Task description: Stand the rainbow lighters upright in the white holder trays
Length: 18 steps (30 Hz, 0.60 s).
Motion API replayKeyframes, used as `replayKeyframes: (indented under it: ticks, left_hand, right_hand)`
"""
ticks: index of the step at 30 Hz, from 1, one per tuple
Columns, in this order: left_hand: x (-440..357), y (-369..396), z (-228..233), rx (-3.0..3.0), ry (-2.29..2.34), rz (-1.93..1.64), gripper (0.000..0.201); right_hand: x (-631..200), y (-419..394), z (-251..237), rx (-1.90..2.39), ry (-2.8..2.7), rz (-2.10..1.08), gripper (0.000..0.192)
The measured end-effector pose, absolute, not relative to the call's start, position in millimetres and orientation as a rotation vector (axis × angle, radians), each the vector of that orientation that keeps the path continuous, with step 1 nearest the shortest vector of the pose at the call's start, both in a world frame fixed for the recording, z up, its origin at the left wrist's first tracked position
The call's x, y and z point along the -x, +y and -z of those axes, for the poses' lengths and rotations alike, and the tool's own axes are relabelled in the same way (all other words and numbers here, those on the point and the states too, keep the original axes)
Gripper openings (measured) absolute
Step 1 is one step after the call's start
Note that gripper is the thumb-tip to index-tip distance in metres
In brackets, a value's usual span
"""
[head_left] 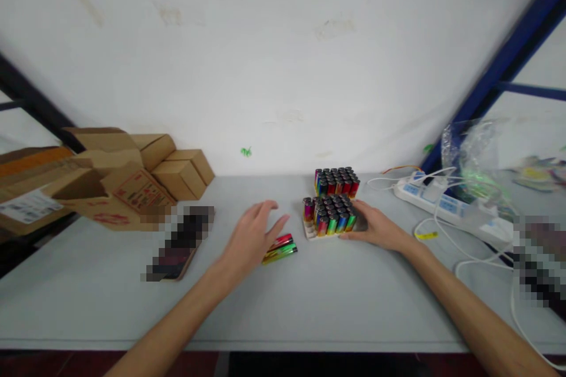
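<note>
Two trays of upright coloured lighters stand mid-table: a near tray (328,215) and a far tray (336,181). My right hand (374,227) rests against the near tray's right side, fingers wrapped on its edge. My left hand (251,240) hovers with fingers spread just over a few loose lighters (280,248) lying flat on the grey table (283,300), left of the near tray. It holds nothing that I can see.
Several cardboard boxes (132,182) are stacked at the back left. A blurred dark flat object (181,242) lies left of my left hand. A white power strip (435,200) with cables and a clear plastic bag (475,159) sit at the right. A white wall stands behind.
</note>
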State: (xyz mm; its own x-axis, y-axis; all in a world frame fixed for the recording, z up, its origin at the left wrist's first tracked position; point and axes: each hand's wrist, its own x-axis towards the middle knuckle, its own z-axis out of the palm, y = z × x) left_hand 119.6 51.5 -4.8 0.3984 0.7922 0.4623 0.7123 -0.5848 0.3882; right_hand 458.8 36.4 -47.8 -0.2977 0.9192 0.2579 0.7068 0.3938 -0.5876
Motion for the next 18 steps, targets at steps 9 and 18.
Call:
replayKeyframes:
  ticks: [9,18]
  left_hand:
    - [-7.4,38.1,21.9,-2.578,1.986,-0.725,0.055]
    - [-80.2,22.8,24.8,-2.68,1.521,-0.67,0.04]
  right_hand:
    - [-459.0,36.2,47.5,1.402,-2.096,-0.482,0.075]
    - [-461.7,36.7,51.8,1.437,-2.093,-0.489,0.079]
